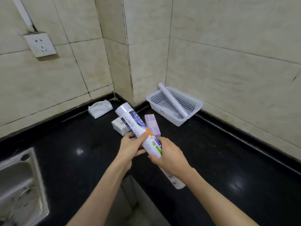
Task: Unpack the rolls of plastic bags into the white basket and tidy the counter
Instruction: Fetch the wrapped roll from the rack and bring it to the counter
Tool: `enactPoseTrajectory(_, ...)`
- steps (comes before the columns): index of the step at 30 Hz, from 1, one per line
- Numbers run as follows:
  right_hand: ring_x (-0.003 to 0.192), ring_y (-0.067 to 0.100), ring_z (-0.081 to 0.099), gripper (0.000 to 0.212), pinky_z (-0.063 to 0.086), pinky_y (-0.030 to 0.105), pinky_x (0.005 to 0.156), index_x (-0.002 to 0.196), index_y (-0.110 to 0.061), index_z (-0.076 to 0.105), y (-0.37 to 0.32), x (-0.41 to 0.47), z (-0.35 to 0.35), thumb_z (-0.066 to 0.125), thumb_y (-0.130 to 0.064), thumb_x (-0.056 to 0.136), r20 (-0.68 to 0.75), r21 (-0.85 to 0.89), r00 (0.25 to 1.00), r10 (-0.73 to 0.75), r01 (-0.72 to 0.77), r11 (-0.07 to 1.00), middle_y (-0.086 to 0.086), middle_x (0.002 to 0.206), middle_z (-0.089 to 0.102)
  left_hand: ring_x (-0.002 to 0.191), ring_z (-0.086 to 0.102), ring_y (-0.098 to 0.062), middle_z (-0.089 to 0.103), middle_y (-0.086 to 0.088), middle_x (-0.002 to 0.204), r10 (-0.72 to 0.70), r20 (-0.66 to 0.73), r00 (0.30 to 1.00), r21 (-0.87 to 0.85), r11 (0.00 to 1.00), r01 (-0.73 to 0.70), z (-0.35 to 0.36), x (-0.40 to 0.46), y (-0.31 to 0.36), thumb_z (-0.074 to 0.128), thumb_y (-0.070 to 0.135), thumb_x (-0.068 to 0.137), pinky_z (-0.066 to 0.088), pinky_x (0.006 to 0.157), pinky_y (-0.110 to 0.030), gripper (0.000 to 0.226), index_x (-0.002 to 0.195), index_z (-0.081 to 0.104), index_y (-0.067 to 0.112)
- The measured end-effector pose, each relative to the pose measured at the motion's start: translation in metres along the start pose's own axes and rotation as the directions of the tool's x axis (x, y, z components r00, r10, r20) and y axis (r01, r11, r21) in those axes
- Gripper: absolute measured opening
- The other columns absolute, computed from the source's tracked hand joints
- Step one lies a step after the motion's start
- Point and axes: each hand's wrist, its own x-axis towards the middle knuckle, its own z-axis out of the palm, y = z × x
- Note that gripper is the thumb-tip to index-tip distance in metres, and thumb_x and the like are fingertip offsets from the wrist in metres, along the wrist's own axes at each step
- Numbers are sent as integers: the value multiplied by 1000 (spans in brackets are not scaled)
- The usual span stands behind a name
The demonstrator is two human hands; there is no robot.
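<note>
A long pack of plastic bag rolls, in a printed white and purple wrapper, is held slanted above the black counter. My left hand grips its middle with the thumb on top. My right hand grips it just below. The pack's lower end sticks out under my right wrist. A white perforated basket stands in the back right corner, and one pale roll leans inside it, its top end resting over the rim.
A purple box and a small white box lie on the counter behind the pack. A crumpled white bag sits by the back wall. A steel sink is at the left. A wall socket is upper left.
</note>
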Motion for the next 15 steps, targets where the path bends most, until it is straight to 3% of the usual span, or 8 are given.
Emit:
enactPoseTrajectory(5, 97, 24, 59, 55, 48, 36, 78, 119, -19, 46, 4, 57, 29, 64, -40, 72, -47, 23, 964, 261, -260, 965, 3, 112, 58, 98, 66, -25, 67, -17, 111, -144, 233, 962, 109, 987, 121, -11, 80, 0, 63, 18, 84, 56, 82, -39, 41, 121, 50, 4)
enactPoseTrajectory(9, 101, 31, 59, 53, 46, 36, 78, 117, -17, 48, 30, 80, 39, 62, -39, 72, -40, 3, 875, 483, -484, 875, 6, 115, 59, 95, 61, -23, 64, -10, 104, -267, 282, 922, 230, 951, 205, -12, 123, -14, 61, 19, 87, 55, 80, -33, 39, 121, 49, 6)
enactPoseTrajectory(12, 104, 33, 57, 55, 45, 37, 81, 122, -15, 46, 56, 83, 43, 61, -39, 74, -31, -54, 779, 626, -626, 778, 8, 120, 56, 92, 59, -18, 60, -3, 100, -304, 291, 907, 405, 898, 171, -16, 148, -28, 60, 18, 86, 53, 81, -32, 37, 121, 50, 11)
enactPoseTrajectory(15, 108, 33, 57, 58, 45, 38, 85, 127, -14, 42, 81, 83, 48, 60, -39, 77, -23, -124, 711, 703, -700, 704, 9, 124, 53, 96, 57, -15, 59, -4, 110, -259, 307, 916, 567, 823, 42, -18, 175, -36, 59, 17, 86, 49, 90, -35, 26, 111, 54, 17)
